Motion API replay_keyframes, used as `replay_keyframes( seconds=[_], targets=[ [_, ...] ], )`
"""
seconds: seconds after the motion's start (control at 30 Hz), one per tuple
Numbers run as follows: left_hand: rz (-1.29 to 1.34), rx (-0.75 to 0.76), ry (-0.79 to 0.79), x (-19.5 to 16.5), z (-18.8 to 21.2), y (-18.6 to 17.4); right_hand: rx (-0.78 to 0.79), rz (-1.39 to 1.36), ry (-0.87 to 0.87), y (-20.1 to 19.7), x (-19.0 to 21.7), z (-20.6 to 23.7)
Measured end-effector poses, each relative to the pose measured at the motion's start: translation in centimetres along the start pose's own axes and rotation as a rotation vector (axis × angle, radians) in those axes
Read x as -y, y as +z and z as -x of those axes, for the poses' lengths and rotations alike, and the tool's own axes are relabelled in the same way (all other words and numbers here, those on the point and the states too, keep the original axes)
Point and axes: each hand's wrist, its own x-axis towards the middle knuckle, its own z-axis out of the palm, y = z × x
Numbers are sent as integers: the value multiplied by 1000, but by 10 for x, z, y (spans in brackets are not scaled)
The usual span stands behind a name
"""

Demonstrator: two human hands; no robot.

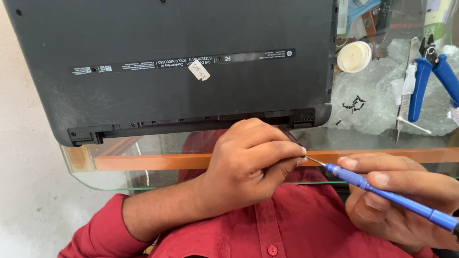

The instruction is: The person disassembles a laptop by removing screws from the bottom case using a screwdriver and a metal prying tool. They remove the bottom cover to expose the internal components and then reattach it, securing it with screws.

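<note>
My right hand (404, 198) gripping blue screwdriver (392, 196) — shaft long axis runs from near right up-left, tip at my left hand's fingertips (300, 154). Left hand (253, 162) closed, pinching small dark part, too small to tell. Both just near of upturned laptop (181, 62) — its near edge overhangs glass table (95, 177).

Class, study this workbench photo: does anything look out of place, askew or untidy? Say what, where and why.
The small black screws lie loose and scattered on the clear bubble wrap, right of the upturned dark grey laptop, in no container. The laptop's near edge overhangs the glass table. A small white paper tag sits askew.
</note>
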Motion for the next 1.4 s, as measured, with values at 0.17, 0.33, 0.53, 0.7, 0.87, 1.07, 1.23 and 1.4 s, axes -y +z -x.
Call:
replay_keyframes(
  seconds=[0.17, 0.33, 0.53, 0.7, 0.87, 1.07, 1.23, 1.4],
  targets=[
    [-7, 56, -8, 2, -3, 2, 72, -247, -37, -4, -16, 27],
    [-131, 44, 19, -4, -10, 2, 1, -108, 153, -3, -12, 29],
    [-376, 30, 141, 4, -30, 4, -165, 11, -290, 12, -43, 11],
    [-424, 3, 150, 13, -34, 12, -119, 25, -309, 12, -60, 5],
    [-462, 16, 155, 18, -30, 14, -111, 13, -304, 16, -60, 1],
    [-477, 30, 159, 19, -29, 13, -86, -23, -323, 18, -64, -3],
    [-453, 35, 147, 20, -28, 11, -89, -32, -355, 20, -67, -5],
    [-426, 33, 142, 20, -29, 9, -92, -7, -324, 20, -65, -2]
  ],
)
